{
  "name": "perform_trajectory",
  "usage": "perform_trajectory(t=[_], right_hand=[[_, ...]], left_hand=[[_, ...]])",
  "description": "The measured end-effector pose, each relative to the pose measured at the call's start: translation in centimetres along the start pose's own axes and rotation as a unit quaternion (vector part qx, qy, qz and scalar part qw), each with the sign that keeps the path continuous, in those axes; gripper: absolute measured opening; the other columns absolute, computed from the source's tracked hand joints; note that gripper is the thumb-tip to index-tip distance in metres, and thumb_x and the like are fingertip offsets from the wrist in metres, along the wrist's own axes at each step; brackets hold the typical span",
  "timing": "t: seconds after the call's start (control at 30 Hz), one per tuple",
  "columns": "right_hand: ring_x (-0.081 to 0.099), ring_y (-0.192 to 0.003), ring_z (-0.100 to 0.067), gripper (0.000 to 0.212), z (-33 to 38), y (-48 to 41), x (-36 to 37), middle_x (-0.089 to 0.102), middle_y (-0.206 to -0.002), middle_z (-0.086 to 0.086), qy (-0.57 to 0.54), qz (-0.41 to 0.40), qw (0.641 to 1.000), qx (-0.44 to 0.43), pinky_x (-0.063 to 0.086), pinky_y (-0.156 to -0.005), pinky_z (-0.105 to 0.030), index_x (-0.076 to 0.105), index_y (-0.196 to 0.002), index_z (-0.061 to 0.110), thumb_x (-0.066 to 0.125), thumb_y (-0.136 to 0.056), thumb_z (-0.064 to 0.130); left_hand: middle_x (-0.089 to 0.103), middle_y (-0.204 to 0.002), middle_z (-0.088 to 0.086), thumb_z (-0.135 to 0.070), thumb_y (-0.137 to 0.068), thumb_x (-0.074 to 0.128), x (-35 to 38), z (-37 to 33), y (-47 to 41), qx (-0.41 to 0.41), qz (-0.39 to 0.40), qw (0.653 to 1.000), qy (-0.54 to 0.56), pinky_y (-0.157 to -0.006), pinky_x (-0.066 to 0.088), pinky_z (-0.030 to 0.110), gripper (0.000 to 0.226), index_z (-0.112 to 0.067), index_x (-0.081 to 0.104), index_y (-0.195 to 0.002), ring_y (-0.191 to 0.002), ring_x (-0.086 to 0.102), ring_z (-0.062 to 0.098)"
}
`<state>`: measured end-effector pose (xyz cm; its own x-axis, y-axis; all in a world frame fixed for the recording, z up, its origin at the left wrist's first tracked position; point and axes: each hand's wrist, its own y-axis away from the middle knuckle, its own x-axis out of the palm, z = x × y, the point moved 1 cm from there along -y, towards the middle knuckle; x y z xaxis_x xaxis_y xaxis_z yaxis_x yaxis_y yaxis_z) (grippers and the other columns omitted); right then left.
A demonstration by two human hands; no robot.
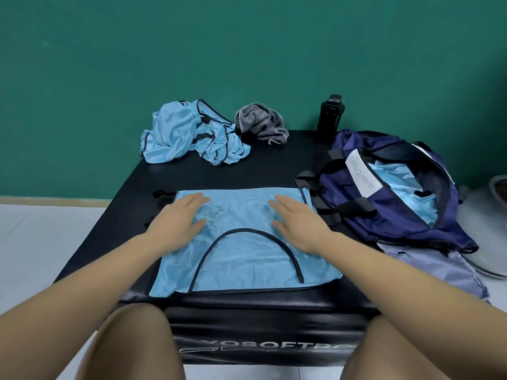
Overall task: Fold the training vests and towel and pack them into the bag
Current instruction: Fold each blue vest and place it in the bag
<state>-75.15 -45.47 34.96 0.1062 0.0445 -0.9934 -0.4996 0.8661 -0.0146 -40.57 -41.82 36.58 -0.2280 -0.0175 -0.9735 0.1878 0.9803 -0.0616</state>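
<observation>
Pressing on the light-blue mesh vest [241, 259] with left hand [178, 218] and right hand [296, 223] side by side, palms flat, fingers straight and slightly spread, pinching nothing; spread mid-top of the black padded box [247, 171], neckline nearest the body, long axis seemingly near to far. Likely a fold next, then a carry rightward to the open navy duffel bag [337, 187], nearer the right hand; farther back, crumpled vests [175, 133] and grey towel [260, 122] before a green wall [247, 50].

Light-blue vest [241, 242] with dark trim — grey striped towel [260, 122], navy bag [389, 215], black bottle [329, 115].
</observation>
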Motion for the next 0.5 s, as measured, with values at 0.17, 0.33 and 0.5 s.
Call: perform_trajectory(t=[0.17, 0.33, 0.5], right_hand=[[0.006, -0.164, -0.021, 0.072, -1.1, -1.5, 1.4, 0.012, -0.177, -0.002, 0.007, 0.0, 0.998, 0.054, 0.006, -0.132, -0.04, 0.013, -0.17, 0.019, 0.024, -0.111, 0.059], [0.003, -0.164, -0.017, 0.084, -4.1, -1.0, 2.2, 0.008, -0.178, -0.003, 0.056, -0.008, 0.983, 0.174, -0.001, -0.132, -0.045, 0.01, -0.17, 0.012, 0.005, -0.106, 0.067], [0.012, -0.163, -0.025, 0.091, -4.1, -0.9, 2.7, 0.011, -0.177, -0.011, 0.066, -0.022, 0.972, 0.226, 0.004, -0.133, -0.045, 0.008, -0.169, 0.006, 0.002, -0.104, 0.07]], left_hand=[[0.012, -0.178, -0.001, -0.071, -0.102, 0.036, 3.0, 1.3, -0.6, -0.027, 0.016, 0.999, -0.04, -0.131, 0.02, 0.045, 0.078, -0.033, 0.019, -0.169, -0.164, 0.012, 0.022], [0.007, -0.178, -0.008, -0.085, -0.097, 0.022, 4.2, 2.2, 0.3, -0.068, 0.017, 0.997, -0.026, -0.133, 0.007, 0.045, 0.085, -0.038, 0.016, -0.168, -0.164, 0.0, 0.01], [0.01, -0.177, -0.009, -0.088, -0.095, 0.019, 4.1, 2.7, 0.3, -0.073, -0.002, 0.997, -0.029, -0.133, 0.011, 0.047, 0.088, -0.038, 0.021, -0.167, -0.164, 0.003, 0.011]])
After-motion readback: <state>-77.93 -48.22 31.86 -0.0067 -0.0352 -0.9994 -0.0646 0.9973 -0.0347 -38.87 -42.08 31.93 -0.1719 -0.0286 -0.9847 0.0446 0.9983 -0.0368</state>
